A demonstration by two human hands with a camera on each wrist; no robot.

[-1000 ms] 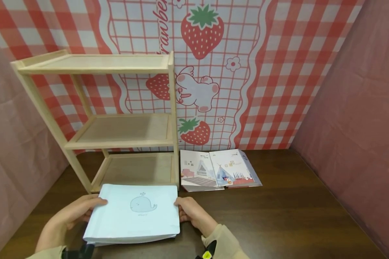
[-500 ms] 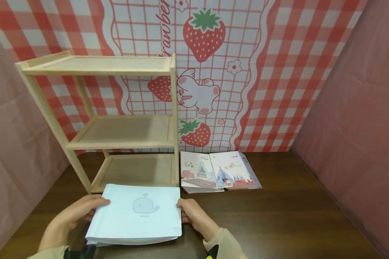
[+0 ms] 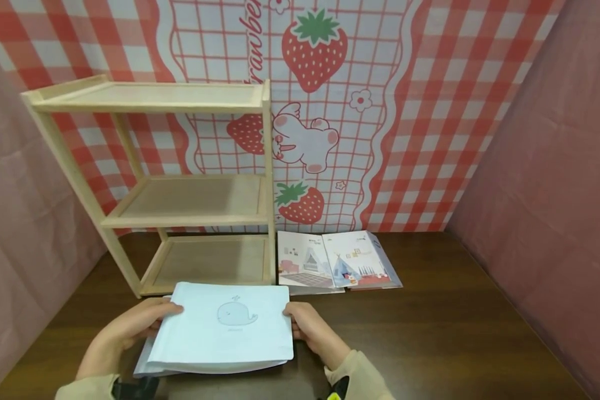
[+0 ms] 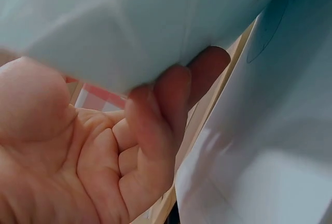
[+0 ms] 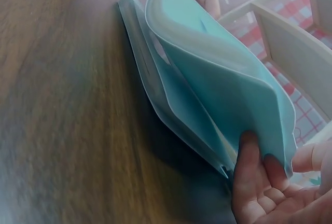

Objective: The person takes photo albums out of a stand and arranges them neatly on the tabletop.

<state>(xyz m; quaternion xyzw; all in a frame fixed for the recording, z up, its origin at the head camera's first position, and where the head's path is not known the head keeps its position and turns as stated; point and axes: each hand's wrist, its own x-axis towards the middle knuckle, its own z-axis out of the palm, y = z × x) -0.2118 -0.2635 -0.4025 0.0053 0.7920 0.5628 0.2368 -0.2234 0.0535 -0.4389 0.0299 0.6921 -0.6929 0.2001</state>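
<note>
A light blue booklet [image 3: 225,341] with a whale drawn on its cover is in both hands at the front of the table, bowed slightly. My left hand [image 3: 132,326] pinches its left edge, thumb on the cover; the left wrist view shows the fingers [image 4: 179,86] underneath. At the right edge, my right hand [image 3: 311,328] grips it between thumb and fingers. A second light blue booklet [image 3: 144,360] lies beneath, showing at the lower left. In the right wrist view the upper booklet [image 5: 223,86] stands tilted away from the lower booklet [image 5: 179,110].
Behind the booklets stands a three-tier wooden shelf [image 3: 187,222] with bare boards. An open picture book [image 3: 332,261] lies to its right against the strawberry-print backdrop [image 3: 315,53]. Pink cloth [image 3: 545,183] hangs at both sides of the brown wooden table [image 3: 445,328].
Both hands have moved a little to the right with the whale booklet, which has shifted off the one beneath. The lower booklet's left edge now shows.
</note>
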